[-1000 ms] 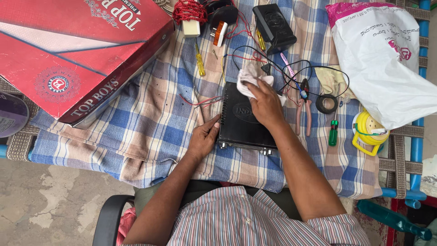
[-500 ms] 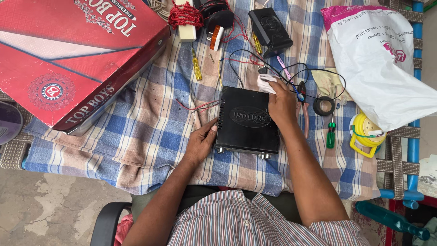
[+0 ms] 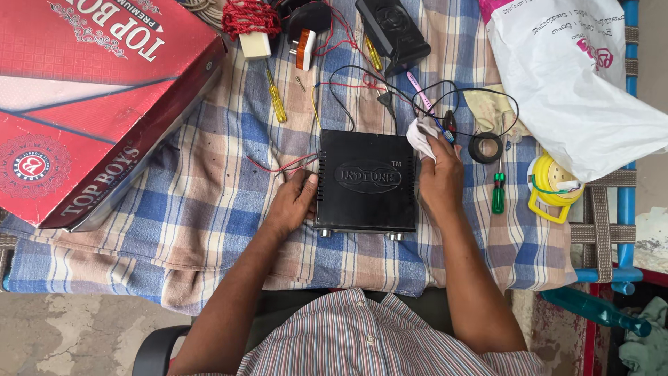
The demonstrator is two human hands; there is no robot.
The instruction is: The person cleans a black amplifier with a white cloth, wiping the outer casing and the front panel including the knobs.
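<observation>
Black amplifier box lies flat on the checked cloth, between my hands: my left hand braces its left edge, my right hand grips a white rag at its far right corner.

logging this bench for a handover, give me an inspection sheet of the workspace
surface: checked cloth over a woven cot
job's things: black box flat on the cloth; white rag at its far right corner
clutter: red carton, white bag, yellow screwdriver, green screwdriver, tape roll, yellow reel
grippers: left hand on the box's left side; right hand at its right edge, fingers on the rag
cables: black wires looped behind the box, red wires at its left
surroundings: concrete floor, blue frame
</observation>
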